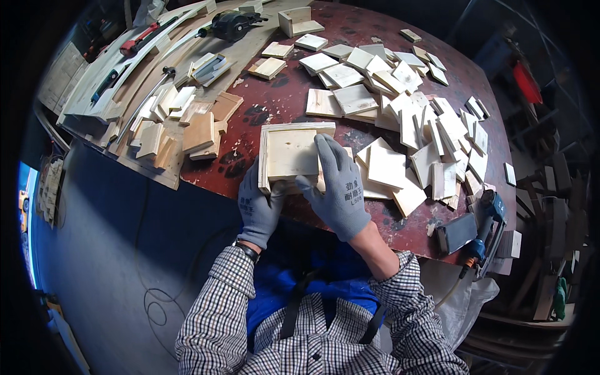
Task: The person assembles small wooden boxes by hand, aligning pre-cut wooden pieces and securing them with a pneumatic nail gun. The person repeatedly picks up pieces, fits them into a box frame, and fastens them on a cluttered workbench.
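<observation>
A small square wooden box (290, 153) with raised plywood sides is held over the near edge of the red table. My left hand (256, 212), in a grey work glove, grips its left side and near corner. My right hand (340, 194), gloved the same way, closes on the box's right side, with fingers over the upper right and the thumb near the lower edge. Part of the box's near side and the left fingertips are hidden. Loose pale wood boards (387, 165) lie just right of my right hand.
The scuffed red table (281, 106) carries a heap of wood pieces (437, 125). An air nailer (487, 231) with a hose lies at the right edge, beside a dark block (456, 234). Left stand more blocks (206, 131), a black power saw (231, 26) and a red-handled tool (139, 40).
</observation>
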The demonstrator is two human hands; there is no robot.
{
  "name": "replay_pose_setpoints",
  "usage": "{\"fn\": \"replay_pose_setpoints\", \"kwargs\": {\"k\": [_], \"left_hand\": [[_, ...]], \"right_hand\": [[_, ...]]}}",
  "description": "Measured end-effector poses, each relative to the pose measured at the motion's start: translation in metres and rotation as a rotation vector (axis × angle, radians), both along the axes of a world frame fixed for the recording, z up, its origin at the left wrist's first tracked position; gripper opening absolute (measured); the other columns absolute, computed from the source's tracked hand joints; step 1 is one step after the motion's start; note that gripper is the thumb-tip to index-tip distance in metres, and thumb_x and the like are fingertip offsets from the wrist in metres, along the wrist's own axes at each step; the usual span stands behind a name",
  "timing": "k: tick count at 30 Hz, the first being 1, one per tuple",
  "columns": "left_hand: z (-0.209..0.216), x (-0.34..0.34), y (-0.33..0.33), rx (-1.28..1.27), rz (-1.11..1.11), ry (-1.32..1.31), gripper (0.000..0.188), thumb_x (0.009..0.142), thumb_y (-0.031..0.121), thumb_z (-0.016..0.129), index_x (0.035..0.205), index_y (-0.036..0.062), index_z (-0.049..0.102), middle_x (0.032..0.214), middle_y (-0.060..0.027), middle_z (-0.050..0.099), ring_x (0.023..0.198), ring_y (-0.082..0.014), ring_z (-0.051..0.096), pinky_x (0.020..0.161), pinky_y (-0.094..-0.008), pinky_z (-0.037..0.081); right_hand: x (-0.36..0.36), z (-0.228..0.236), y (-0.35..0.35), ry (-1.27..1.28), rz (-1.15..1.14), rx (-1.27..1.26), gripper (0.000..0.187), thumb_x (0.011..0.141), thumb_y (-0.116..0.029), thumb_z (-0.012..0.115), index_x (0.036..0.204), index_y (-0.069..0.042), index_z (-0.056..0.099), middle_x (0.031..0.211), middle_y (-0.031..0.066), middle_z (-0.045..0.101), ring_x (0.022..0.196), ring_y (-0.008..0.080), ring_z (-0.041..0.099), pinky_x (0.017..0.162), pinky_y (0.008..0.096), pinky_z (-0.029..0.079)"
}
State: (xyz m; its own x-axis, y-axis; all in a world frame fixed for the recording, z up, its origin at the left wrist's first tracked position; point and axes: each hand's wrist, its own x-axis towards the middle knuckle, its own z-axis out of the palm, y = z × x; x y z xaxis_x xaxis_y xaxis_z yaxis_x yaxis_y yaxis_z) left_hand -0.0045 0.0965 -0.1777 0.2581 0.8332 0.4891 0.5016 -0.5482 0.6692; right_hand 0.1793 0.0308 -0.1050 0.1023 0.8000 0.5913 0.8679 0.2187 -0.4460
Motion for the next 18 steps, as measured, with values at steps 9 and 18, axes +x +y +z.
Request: {"fn": "replay_pose_setpoints", "kwargs": {"k": [9,18], "left_hand": [[-0.009,-0.008,-0.001,-0.073,0.001,0.053,0.077,0.105,0.059,0.058,0.151,-0.0019,0.050,0.144,-0.0245,0.059,0.131,-0.0431,0.058,0.110,-0.0510,0.046],[-0.004,-0.004,-0.001,-0.018,-0.028,0.000,0.073,0.106,0.055,0.059,0.150,-0.0027,0.051,0.143,-0.0251,0.060,0.129,-0.0434,0.060,0.109,-0.0505,0.046]], "right_hand": [[0.012,0.027,0.008,-0.067,0.130,-0.079,0.056,0.088,-0.036,0.082,0.137,-0.014,0.065,0.139,0.0133,0.064,0.125,0.0371,0.064,0.102,0.0496,0.049],[0.043,0.071,0.019,0.138,0.265,0.053,0.026,0.106,-0.025,0.067,0.123,-0.007,0.074,0.113,0.0142,0.075,0.097,0.0319,0.074,0.083,0.0419,0.058]]}}
